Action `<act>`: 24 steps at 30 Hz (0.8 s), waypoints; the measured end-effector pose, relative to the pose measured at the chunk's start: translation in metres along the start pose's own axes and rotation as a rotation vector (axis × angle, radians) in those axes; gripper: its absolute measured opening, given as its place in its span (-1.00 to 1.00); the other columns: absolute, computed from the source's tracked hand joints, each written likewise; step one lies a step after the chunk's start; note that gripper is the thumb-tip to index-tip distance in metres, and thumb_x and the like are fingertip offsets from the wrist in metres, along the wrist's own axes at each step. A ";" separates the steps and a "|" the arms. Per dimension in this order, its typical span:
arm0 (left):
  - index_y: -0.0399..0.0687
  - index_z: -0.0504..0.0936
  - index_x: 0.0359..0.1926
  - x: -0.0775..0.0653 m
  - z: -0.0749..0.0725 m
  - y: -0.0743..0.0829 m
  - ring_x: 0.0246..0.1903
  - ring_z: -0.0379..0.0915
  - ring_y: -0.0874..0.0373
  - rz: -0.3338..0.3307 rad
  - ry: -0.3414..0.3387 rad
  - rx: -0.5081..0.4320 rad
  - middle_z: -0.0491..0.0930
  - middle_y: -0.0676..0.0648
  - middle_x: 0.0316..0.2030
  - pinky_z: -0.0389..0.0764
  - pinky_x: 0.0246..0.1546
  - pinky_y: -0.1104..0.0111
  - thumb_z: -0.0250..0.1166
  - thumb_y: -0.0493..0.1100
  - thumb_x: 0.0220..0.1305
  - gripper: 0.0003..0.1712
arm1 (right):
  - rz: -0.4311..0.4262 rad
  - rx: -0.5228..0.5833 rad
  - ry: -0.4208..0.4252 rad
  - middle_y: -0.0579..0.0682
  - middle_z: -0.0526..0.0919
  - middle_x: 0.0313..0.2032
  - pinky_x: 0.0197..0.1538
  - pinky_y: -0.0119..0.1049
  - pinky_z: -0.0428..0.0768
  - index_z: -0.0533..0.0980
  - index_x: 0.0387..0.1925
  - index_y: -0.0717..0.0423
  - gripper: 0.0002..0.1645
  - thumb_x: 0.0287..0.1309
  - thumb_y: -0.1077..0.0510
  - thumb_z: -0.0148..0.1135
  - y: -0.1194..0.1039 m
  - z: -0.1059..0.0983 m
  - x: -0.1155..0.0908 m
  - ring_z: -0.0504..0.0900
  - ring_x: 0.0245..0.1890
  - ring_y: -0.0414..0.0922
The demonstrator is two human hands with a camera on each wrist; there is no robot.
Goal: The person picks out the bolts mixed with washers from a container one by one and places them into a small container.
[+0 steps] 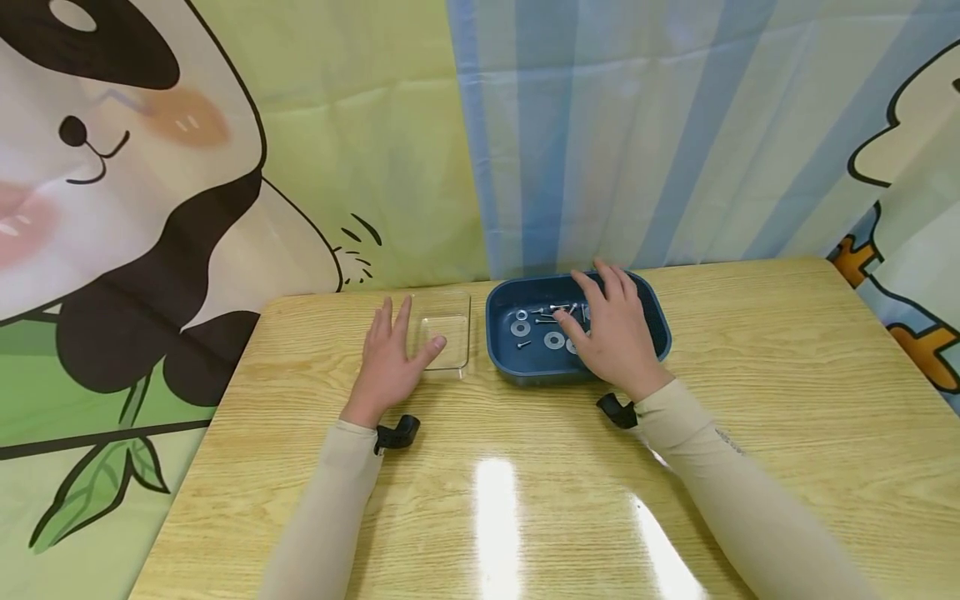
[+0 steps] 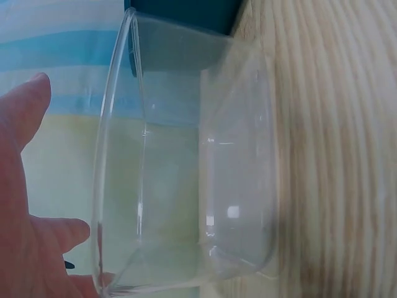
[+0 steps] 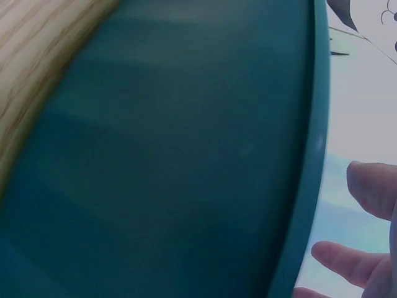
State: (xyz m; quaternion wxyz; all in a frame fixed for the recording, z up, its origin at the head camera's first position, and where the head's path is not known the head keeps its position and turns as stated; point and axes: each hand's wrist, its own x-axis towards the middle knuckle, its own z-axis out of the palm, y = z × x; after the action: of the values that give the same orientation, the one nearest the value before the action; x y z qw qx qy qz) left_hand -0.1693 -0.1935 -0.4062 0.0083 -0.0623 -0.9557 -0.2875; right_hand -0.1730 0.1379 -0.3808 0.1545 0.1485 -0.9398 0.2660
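Observation:
A clear plastic box [image 1: 463,333] stands on the table, its open top up. My left hand [image 1: 390,358] is at its left side, fingers spread, the thumb reaching over the near part of the box. In the left wrist view the fingertips come close to the rim of the clear box [image 2: 105,155]. To its right is a dark blue tray [image 1: 517,365] with several metal washers [image 1: 554,340] and screws [image 1: 524,344] on its floor. Over the tray's right part my right hand [image 1: 617,333] hovers with loosely bent fingers, hiding some of the hardware. Neither hand holds anything.
The wooden table [image 1: 420,517] ends at a printed curtain [image 1: 585,133] right behind the box and tray. Each wrist wears a black camera mount [image 1: 397,433]. Bright light reflections lie on the tabletop between the forearms.

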 end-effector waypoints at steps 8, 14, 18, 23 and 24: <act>0.01 -0.24 0.63 -0.001 0.004 0.001 0.55 -0.43 -0.22 -0.001 -0.004 -0.020 -0.37 -0.18 0.59 -0.20 0.45 -0.22 0.05 0.52 0.31 0.17 | 0.004 0.022 -0.045 0.33 0.07 0.50 0.44 0.27 0.06 0.27 0.46 0.20 -0.21 0.39 -0.09 0.23 -0.011 0.010 0.002 0.02 0.47 0.32; -0.21 -0.28 0.59 0.001 0.007 0.000 0.56 -0.46 -0.08 -0.005 -0.016 -0.002 -0.35 -0.16 0.59 -0.24 0.50 -0.05 0.06 0.57 0.25 0.31 | 0.004 0.037 -0.086 0.31 0.07 0.50 0.42 0.29 0.09 0.26 0.47 0.17 -0.22 0.39 -0.09 0.22 -0.014 0.019 0.004 0.03 0.47 0.31; -0.22 -0.30 0.59 0.001 0.010 0.000 0.56 -0.42 -0.12 -0.023 -0.026 -0.018 -0.34 -0.18 0.59 -0.19 0.50 -0.06 0.15 0.58 0.18 0.39 | 0.015 0.036 -0.121 0.30 0.10 0.49 0.42 0.27 0.10 0.27 0.47 0.15 -0.23 0.38 -0.08 0.23 -0.017 0.025 0.008 0.06 0.46 0.31; -0.22 -0.32 0.59 0.000 0.013 0.000 0.55 -0.36 -0.15 -0.055 -0.044 -0.044 -0.35 -0.19 0.59 -0.10 0.49 -0.06 0.26 0.54 0.12 0.45 | 0.022 0.023 -0.164 0.30 0.15 0.46 0.42 0.26 0.13 0.31 0.45 0.13 -0.26 0.37 -0.07 0.25 -0.020 0.031 0.011 0.09 0.44 0.31; -0.22 -0.33 0.59 -0.001 0.014 0.000 0.55 -0.35 -0.14 -0.062 -0.046 -0.044 -0.34 -0.20 0.59 -0.09 0.49 -0.05 0.27 0.54 0.11 0.46 | 0.022 0.024 -0.168 0.29 0.16 0.46 0.40 0.27 0.15 0.33 0.44 0.12 -0.28 0.37 -0.06 0.25 -0.020 0.033 0.011 0.10 0.43 0.30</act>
State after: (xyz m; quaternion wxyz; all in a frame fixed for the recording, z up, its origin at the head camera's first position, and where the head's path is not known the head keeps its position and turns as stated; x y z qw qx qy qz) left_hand -0.1685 -0.1864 -0.4179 -0.0238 -0.0395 -0.9505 -0.3072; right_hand -0.1828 0.1015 -0.3940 0.0703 0.1620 -0.9478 0.2655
